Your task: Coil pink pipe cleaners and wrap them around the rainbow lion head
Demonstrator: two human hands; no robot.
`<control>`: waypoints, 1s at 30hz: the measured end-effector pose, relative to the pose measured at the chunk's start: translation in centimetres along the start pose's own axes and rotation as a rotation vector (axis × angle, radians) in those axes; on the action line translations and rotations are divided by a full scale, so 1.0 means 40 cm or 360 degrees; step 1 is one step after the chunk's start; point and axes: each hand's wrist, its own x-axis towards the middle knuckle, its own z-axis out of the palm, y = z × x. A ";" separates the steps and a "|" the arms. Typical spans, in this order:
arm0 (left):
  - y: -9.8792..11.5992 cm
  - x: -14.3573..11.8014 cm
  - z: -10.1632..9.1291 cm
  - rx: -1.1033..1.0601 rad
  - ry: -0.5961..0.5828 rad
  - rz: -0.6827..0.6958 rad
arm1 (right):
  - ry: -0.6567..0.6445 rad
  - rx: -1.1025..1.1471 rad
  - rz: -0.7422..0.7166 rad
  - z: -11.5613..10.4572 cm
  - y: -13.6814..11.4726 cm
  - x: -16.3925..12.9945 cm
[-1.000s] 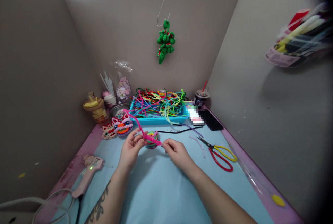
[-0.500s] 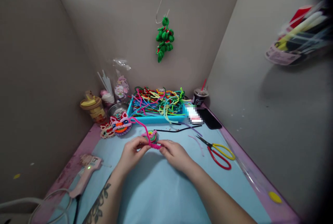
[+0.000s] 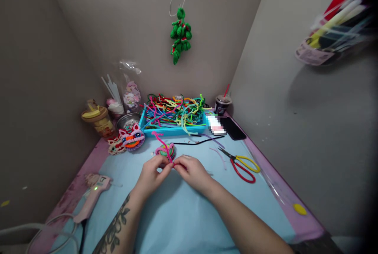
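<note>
Grey panels [image 3: 206, 49] box in the whole setup here, with a green ornament [image 3: 180, 35] dangling off a thin wire at the top middle of the frame and a clear-ish holder [image 3: 315, 55] stuffed with pens and such, upper right, kinda blurry. The worktop [image 3: 308, 228] is pinkish-purple round the edges, with a light blue sheet [image 3: 183, 214] covering most of it.

Main action's around the center, a bit below the middle: a hot pink fuzzy stem [image 3: 162, 141], its free length poking up and to the left. The left hand [image 3: 155, 173] has a narrow grip, thumb and fingers pinched on the stem's lower part. The right hand [image 3: 193, 173] is pinched on it too, fingertips right beside the left's, so most of the lower bit is hidden. Just behind them sits a little round multicolored piece [image 3: 171, 150]; can't tell if the fingers touch it.

Past that, a blue tray [image 3: 173, 132] heaped with loose colorful stems, and to its left a lilac critter head [image 3: 132, 138] with an orange mouth. Scissors [image 3: 240, 165] lie open-ish right of center, with red and yellow handles, and a pink glue gun [image 3: 93, 197] lies lower left, green light on.
</note>
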 end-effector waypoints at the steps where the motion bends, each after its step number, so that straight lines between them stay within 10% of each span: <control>1: 0.000 0.000 0.004 -0.0012 -0.0002 -0.0058 | 0.0005 -0.0025 -0.0010 0.001 0.002 0.000; 20: -0.015 0.008 0.022 -0.1173 -0.0143 -0.1041 | 0.0134 -0.0380 -0.0534 0.016 0.030 -0.004; 30: -0.010 0.015 0.000 -0.1250 -0.0296 -0.1222 | 0.0185 -0.0316 -0.0678 0.030 0.033 -0.010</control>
